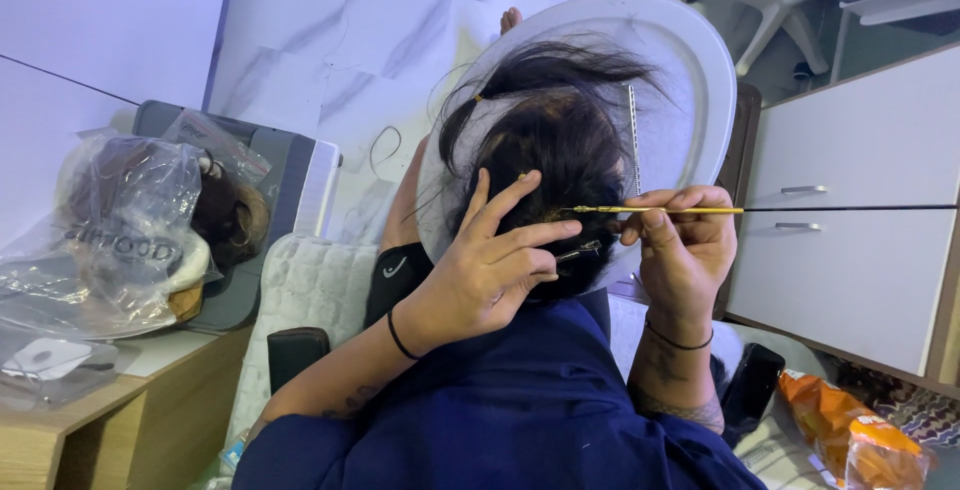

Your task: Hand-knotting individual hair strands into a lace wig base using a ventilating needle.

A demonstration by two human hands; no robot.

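Note:
A mass of dark hair point(560, 130) lies against a white oval board point(690, 80). My left hand point(485, 260) rests on the hair with its fingers spread, and a small metal clip point(582, 249) is pinched between two of them. My right hand point(685, 245) grips a thin yellow and black stick tool point(690, 210) that lies level. Its yellow tip touches the hair just above my left fingertips. Both wrists wear a thin black band. Blue cloth point(520, 410) covers the space below the hands.
A clear plastic bag point(120, 230) with a brown wig sits on a wooden table point(150, 400) at the left. White drawers point(850, 220) stand at the right, above an orange snack bag point(850, 430). A black phone point(752, 385) and a pale quilted cushion point(310, 290) lie nearby.

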